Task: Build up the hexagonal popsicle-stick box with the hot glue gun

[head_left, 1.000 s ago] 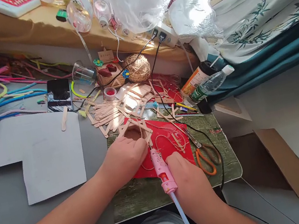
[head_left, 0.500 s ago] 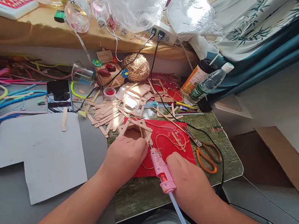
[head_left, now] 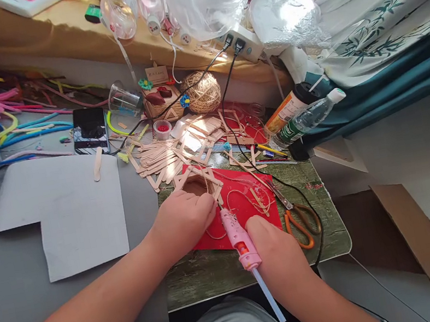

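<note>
My right hand [head_left: 275, 253] is wrapped round a pink glue gun [head_left: 239, 237] whose nozzle points up at a small frame of wooden craft sticks [head_left: 199, 180]. A clear glue stick [head_left: 271, 298] juts from the gun's back toward me. My left hand [head_left: 183, 219] is closed, fingers pinched at the near edge of the stick frame, pressing it down. The frame lies on a red mat [head_left: 243, 206] strewn with loops of thin twine.
Orange-handled scissors [head_left: 298, 218] lie right of the mat. Loose craft sticks [head_left: 164, 156], a twine ball [head_left: 202, 92], a phone [head_left: 89, 129], grey card [head_left: 65, 209] and coloured pipe cleaners [head_left: 3, 118] fill the table. Bottles [head_left: 301, 118] and a power strip [head_left: 242, 45] stand behind.
The view has shifted slightly. My right hand and the glue gun have edged a little to the right and nearer the frame; my left hand keeps its hold.
</note>
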